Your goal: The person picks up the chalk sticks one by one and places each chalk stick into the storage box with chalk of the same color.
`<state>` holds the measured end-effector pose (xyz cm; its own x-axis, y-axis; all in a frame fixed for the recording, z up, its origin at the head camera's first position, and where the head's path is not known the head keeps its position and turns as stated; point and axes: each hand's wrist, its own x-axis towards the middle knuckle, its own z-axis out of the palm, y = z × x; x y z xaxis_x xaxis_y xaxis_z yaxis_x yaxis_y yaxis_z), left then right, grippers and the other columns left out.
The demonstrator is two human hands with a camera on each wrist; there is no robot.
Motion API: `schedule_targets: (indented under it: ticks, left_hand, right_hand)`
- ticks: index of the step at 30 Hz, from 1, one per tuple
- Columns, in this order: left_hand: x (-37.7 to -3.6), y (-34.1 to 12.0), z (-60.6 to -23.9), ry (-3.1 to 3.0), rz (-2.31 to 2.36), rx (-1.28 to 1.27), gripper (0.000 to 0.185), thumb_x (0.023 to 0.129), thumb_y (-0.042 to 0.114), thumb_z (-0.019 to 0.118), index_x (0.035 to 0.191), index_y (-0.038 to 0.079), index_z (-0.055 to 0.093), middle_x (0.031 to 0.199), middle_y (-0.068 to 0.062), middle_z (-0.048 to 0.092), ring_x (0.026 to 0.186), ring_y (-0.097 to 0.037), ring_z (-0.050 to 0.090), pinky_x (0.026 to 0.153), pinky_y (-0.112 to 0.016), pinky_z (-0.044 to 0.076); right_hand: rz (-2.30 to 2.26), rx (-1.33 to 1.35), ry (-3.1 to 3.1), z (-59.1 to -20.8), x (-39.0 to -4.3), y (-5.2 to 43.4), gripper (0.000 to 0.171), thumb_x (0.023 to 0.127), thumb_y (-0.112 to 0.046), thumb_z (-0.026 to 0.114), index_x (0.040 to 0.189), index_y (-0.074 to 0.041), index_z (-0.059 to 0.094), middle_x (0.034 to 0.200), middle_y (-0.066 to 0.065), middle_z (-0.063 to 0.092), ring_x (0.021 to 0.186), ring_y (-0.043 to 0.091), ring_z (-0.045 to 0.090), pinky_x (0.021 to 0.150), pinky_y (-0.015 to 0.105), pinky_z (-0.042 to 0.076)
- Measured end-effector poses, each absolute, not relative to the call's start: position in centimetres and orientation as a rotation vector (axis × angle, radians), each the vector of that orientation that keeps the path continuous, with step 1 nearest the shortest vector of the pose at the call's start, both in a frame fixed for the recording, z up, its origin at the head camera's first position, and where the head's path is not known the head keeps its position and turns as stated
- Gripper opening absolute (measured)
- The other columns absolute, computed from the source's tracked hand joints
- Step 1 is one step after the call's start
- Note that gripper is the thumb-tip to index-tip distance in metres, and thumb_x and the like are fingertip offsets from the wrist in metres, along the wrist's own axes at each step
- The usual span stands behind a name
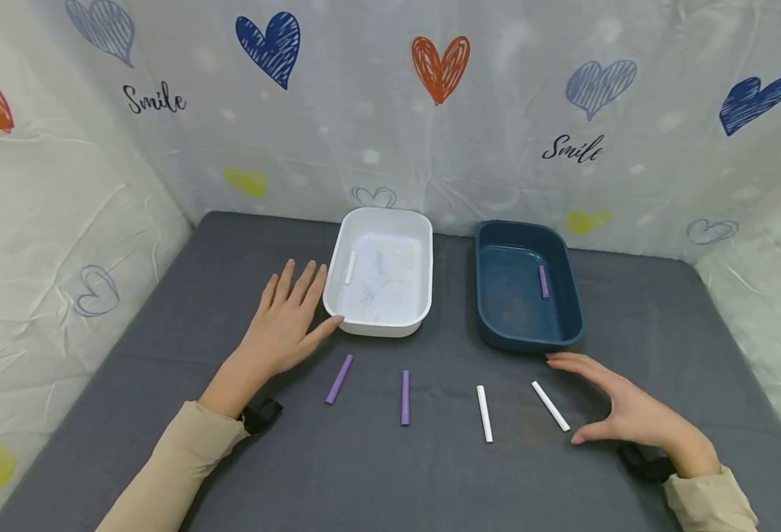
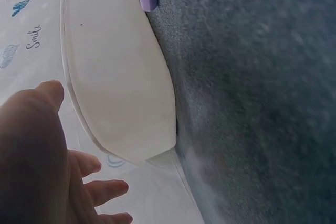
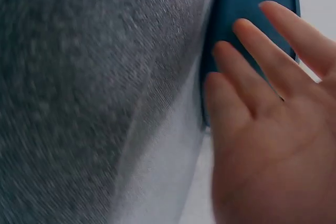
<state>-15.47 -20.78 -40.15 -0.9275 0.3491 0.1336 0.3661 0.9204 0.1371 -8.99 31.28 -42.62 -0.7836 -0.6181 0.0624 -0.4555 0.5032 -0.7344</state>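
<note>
My left hand [image 1: 282, 331] is spread with straight fingers at the left side of a white tub [image 1: 382, 329], thumb right at its near left corner. One white chalk stick [image 1: 350, 267] lies inside that tub. On the right, my right hand [image 1: 632, 414] holds nothing, its thumb and fingers wide apart. Its fingertips are just in front of a dark blue tub [image 1: 526, 343], which has a purple chalk stick [image 1: 544, 282] in it. Close to the right thumb lies a slanted white chalk stick [image 1: 550, 406]. In the right wrist view the palm [image 3: 278, 145] faces the camera.
Two purple chalk sticks, a tilted one [image 1: 339, 379] and an upright-lying one [image 1: 406, 398], are on the grey cloth [image 1: 430, 480] before the white tub. Another white chalk stick [image 1: 485, 414] lies right of them. A heart-printed curtain [image 1: 496, 111] closes off the back.
</note>
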Motion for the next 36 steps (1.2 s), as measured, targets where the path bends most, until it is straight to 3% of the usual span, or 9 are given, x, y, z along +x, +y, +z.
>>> schedule_targets:
  ticks: [5, 14, 24, 36]
  left_hand:
    - [-15.7, -20.3, -40.1, -2.971, -0.229, -0.581, 0.087, 0.1, 0.062, 0.038, 0.16, 0.008, 0.007, 0.165, -0.016, 0.011, 0.15, -0.039, -0.002, 0.118, -0.058, 0.004]
    - [-16.5, -19.0, -39.6, -2.999, -0.267, -0.629, 0.088, 0.101, 0.061, 0.036, 0.159, 0.001, 0.006, 0.165, -0.016, 0.007, 0.151, -0.034, -0.004, 0.12, -0.052, 0.002]
    - [-17.1, -18.0, -40.0, -3.051, -0.327, -0.636, 0.091, 0.102, 0.06, 0.035, 0.156, -0.005, 0.0, 0.164, -0.021, -0.003, 0.151, -0.03, -0.005, 0.121, -0.047, 0.002]
    - [-17.2, -17.8, -40.4, -3.026, -0.315, -0.634, 0.089, 0.103, 0.057, 0.035, 0.156, -0.007, 0.001, 0.163, -0.023, -0.004, 0.151, -0.032, -0.005, 0.12, -0.05, 0.004]
  right_hand:
    - [-1.148, -0.913, 2.406, -42.8, -8.8, 31.1, 0.099, 0.074, -0.031, 0.088, 0.155, -0.015, 0.033, 0.159, 0.007, 0.031, 0.144, -0.001, 0.02, 0.103, 0.006, 0.018]
    - [-1.094, -0.834, 2.404, -43.1, -9.0, 31.0, 0.089, 0.079, -0.036, 0.083, 0.154, -0.024, 0.037, 0.159, 0.002, 0.034, 0.145, 0.003, 0.022, 0.104, 0.007, 0.021]
    - [-1.037, -0.854, 2.483, -43.3, -9.2, 31.2, 0.08, 0.079, -0.036, 0.083, 0.15, -0.024, 0.046, 0.153, 0.001, 0.044, 0.143, 0.008, 0.032, 0.105, 0.01, 0.028]
    - [-1.053, -0.918, 2.459, -43.2, -9.1, 30.8, 0.072, 0.083, -0.03, 0.081, 0.147, -0.02, 0.05, 0.155, 0.008, 0.04, 0.144, 0.007, 0.031, 0.104, 0.015, 0.034]
